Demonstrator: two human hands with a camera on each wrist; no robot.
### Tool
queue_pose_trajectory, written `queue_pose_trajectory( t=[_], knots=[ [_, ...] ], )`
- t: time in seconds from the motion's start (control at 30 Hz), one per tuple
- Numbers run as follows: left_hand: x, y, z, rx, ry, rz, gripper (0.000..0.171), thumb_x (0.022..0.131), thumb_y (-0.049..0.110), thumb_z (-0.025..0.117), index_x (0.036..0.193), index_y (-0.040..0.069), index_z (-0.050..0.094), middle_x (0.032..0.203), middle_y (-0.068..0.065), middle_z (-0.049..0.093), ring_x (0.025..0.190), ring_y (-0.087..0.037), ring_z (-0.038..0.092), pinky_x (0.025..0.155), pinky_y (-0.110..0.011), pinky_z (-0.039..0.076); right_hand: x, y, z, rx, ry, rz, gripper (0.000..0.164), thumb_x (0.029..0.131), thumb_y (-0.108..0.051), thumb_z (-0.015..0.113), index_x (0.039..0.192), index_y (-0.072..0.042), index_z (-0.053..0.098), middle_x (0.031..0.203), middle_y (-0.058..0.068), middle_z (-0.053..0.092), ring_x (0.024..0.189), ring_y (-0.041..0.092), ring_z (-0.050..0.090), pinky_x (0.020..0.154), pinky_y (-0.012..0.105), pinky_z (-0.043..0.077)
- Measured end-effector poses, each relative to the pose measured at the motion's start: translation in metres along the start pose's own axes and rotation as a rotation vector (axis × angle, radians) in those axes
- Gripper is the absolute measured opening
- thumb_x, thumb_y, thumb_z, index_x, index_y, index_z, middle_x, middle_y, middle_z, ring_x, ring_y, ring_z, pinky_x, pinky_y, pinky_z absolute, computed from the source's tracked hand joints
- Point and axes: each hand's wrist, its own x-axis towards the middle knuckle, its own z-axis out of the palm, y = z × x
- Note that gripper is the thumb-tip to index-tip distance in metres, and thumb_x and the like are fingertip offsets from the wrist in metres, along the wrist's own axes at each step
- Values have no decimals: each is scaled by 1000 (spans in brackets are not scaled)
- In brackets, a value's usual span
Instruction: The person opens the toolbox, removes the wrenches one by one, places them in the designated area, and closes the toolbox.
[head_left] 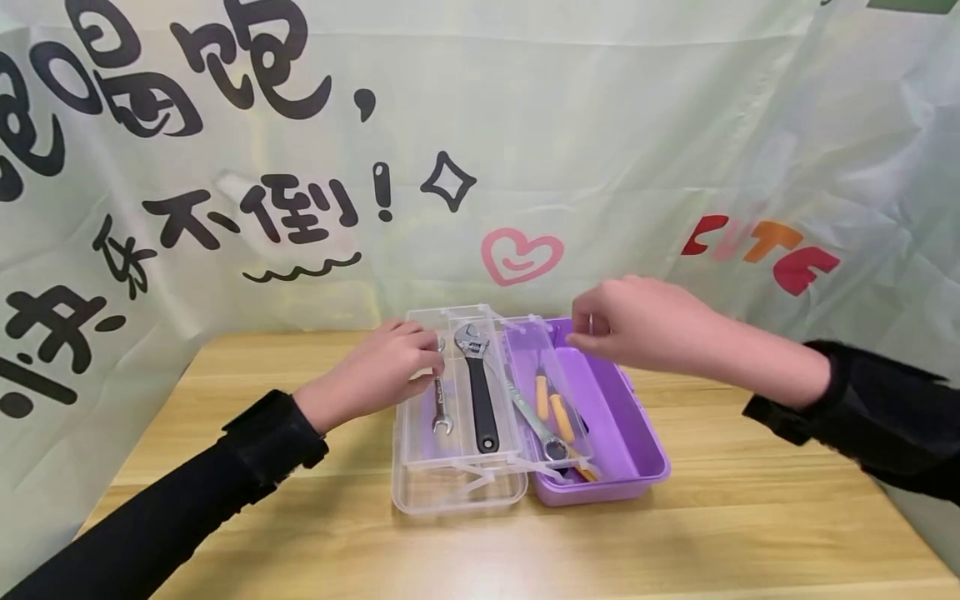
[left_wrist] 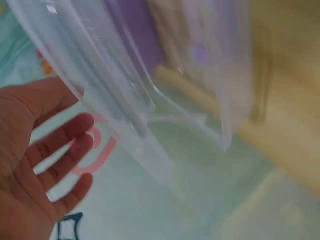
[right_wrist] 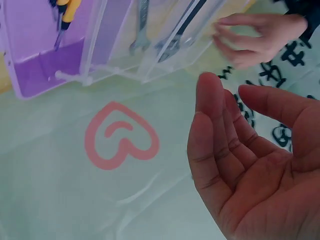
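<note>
A purple toolbox (head_left: 603,490) stands unfolded on the table, its clear two-part tray (head_left: 417,442) swung out to the left. In the tray's left part lie a small open-end wrench (head_left: 440,404) and an adjustable wrench (head_left: 482,400) with a black handle. A longer wrench (head_left: 534,421) lies in the other part. Yellow-handled tools (head_left: 560,417) show in the purple base. My left hand (head_left: 386,367) is at the tray's left edge, fingers loose and overlapping the small wrench's upper end. Above the base's back end, my right hand (head_left: 637,321) hangs loosely curled, holding nothing.
A clear lid (head_left: 457,500) lies under the tray's left part, joined by hinge arms (head_left: 480,479). The wooden table (head_left: 337,533) extends around the box. Behind it hangs a pale cloth (head_left: 637,167) with black lettering and a pink heart.
</note>
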Motion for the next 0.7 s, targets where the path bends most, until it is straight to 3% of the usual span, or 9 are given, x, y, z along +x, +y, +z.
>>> queue_pose_trajectory(
  t=[0.1, 0.2, 0.4, 0.7],
  knots=[
    [10, -2, 2, 170, -43, 133, 17, 88, 3, 73, 85, 19, 79, 83, 2, 63, 84, -22, 57, 80, -37, 44, -17, -2, 7, -8, 1, -2, 19, 94, -25, 74, 76, -23, 69, 62, -9, 57, 56, 9, 50, 54, 30, 42],
    [19, -3, 2, 255, -80, 196, 24, 90, 0, 69, 84, 20, 81, 81, 2, 64, 81, -21, 57, 79, -36, 47, -32, -4, 13, -15, 24, -14, 22, 93, -25, 75, 74, -25, 65, 61, -11, 55, 54, 7, 48, 52, 28, 40],
    [27, -9, 4, 299, -153, 242, 28, 89, -4, 66, 82, 20, 79, 82, 2, 70, 79, -21, 61, 79, -34, 49, -50, -3, 22, -40, 70, -48, 26, 92, -26, 76, 72, -29, 60, 59, -15, 50, 53, 3, 43, 50, 25, 35],
    [26, -14, 5, 406, -164, 350, 21, 90, 1, 68, 89, 21, 74, 84, 4, 71, 78, -20, 62, 75, -31, 48, -61, 10, 24, -8, 88, -42, 17, 92, -26, 77, 79, -31, 66, 62, -18, 52, 54, 0, 44, 52, 24, 39]
  ],
)
